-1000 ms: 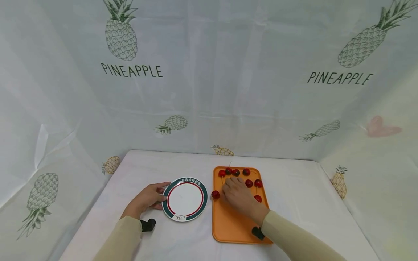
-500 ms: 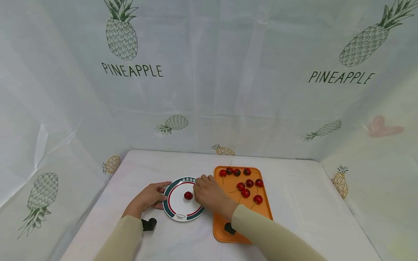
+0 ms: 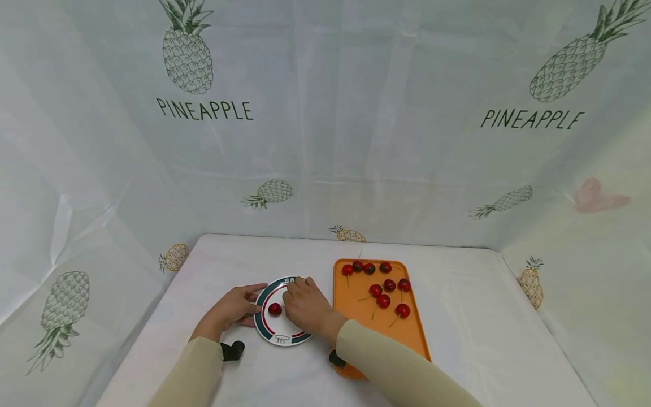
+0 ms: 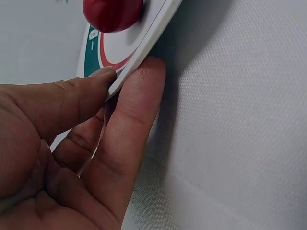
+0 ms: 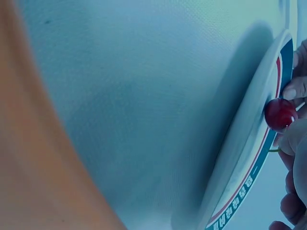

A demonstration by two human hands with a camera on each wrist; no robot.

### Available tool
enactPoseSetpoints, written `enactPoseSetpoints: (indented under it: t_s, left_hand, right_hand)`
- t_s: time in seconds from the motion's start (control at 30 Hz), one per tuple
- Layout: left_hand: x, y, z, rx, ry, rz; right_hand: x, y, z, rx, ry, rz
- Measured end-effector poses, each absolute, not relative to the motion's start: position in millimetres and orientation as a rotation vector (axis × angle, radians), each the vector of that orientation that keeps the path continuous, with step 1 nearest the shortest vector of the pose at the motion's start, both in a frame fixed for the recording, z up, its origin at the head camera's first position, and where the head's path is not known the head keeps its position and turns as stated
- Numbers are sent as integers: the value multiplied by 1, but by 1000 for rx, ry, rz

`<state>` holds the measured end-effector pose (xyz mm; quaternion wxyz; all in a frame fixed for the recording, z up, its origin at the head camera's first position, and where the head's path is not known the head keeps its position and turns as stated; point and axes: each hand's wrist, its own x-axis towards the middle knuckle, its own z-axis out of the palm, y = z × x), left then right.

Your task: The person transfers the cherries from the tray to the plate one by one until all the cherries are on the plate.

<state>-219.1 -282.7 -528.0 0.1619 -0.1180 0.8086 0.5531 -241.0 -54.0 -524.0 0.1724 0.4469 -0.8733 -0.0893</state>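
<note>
A round white plate (image 3: 296, 328) with a green and red border lies on the left of the table in the head view. My left hand (image 3: 230, 309) pinches its left rim, thumb on top and fingers underneath, as the left wrist view shows. Over the plate, my right hand (image 3: 307, 307) pinches a dark red cherry (image 3: 275, 309) by its stem, and the fruit is at the plate's surface. A bit of green stem (image 5: 273, 150) pokes out past the right fingertips in the right wrist view. The right hand covers the plate's right side.
An orange tray (image 3: 351, 333) with several stemmed cherries (image 3: 383, 301) at its far end lies right of the plate, partly under the right forearm. A white cloth covers the table (image 3: 473, 316). A pineapple-print curtain (image 3: 407, 169) stands behind.
My right hand has moved left from the orange tray to the plate, bringing the cherry with it. My left hand has stayed at the plate's rim.
</note>
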Motion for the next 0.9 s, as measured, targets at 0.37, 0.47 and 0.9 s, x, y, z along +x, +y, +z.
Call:
enactPoseSetpoints:
  t_s: [0.37, 0.47, 0.9]
  left_hand:
    - [-219, -282, -526, -329, 2305, 1584]
    - [-219, -282, -526, -323, 2300, 1582]
    - [-218, -283, -528, -352, 2317, 1576]
  right_hand:
    - [-242, -62, -525, 1287, -2482, -345]
    - [-241, -64, -525, 1292, -2493, -352]
    - [-243, -53, -520, 1211, -2525, -263]
